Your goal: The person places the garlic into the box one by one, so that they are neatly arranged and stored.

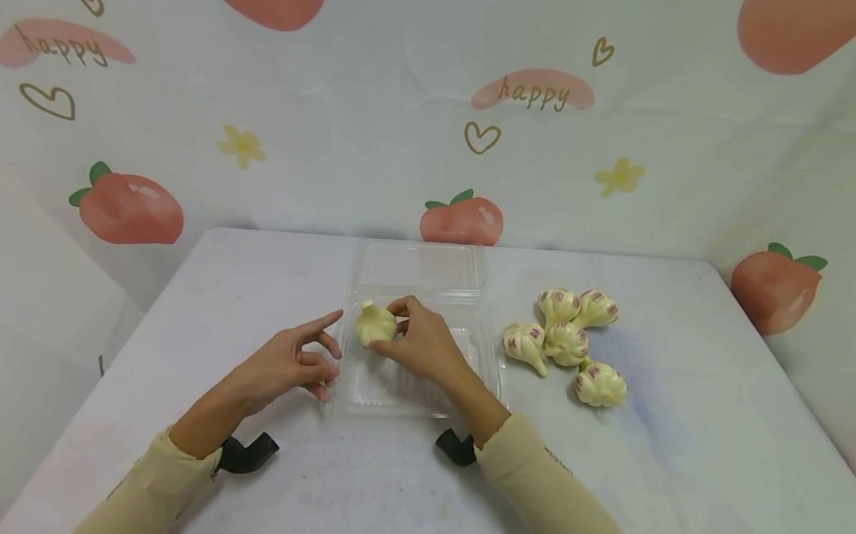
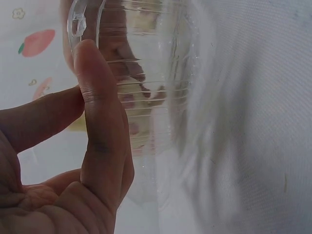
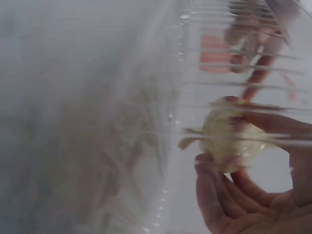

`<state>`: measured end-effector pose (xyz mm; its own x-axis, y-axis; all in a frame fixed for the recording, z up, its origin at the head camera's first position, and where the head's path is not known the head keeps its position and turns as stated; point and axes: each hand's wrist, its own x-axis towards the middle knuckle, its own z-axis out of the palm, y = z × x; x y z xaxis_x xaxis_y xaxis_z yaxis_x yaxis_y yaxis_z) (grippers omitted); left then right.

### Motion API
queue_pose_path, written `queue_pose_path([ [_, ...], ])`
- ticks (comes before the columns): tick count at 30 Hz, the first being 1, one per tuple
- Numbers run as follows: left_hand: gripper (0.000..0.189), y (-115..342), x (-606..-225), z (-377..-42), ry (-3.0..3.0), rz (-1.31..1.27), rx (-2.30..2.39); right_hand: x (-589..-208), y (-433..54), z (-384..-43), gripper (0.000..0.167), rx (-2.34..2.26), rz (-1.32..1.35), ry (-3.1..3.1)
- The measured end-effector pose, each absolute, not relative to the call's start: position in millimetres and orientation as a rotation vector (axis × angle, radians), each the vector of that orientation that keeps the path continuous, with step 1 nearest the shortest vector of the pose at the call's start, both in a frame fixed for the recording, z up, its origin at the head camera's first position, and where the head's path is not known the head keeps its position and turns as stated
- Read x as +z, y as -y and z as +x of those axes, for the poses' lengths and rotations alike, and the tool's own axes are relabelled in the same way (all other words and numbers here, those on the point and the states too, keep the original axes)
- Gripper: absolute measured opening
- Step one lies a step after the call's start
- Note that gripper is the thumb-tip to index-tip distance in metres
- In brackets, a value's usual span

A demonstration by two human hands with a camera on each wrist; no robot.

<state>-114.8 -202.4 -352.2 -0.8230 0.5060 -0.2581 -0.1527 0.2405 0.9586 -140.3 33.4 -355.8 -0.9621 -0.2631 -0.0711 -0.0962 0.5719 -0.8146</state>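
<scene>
My right hand pinches a pale garlic bulb between thumb and fingers, over the left part of a clear plastic clamshell box. In the right wrist view the bulb shows through the ribbed clear wall, its root tuft pointing left. Beside the box's left edge is my left hand, fingers loosely bent and spread. The left wrist view has a fingertip right at the rim of the box, with nothing gripped in the palm.
Several garlic bulbs with purple streaks lie in a cluster right of the box. The box's lid lies folded back toward the wall. Black curved pieces show by both sleeves. A fruit-patterned cloth hangs behind the white table.
</scene>
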Motion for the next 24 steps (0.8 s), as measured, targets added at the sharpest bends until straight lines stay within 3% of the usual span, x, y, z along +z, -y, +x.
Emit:
queue_pose_path([
  [13, 0.088, 201.0, -353.1, -112.5, -1.985, 0.327, 1.625, -366.0, -29.6, -138.4, 0.051, -1.14, -0.355, -2.741],
  [24, 0.088, 201.3, -351.8, -114.3, -2.007, 0.324, 1.621, -360.2, -32.2, -138.3, 0.061, -1.087, -0.376, -2.753],
])
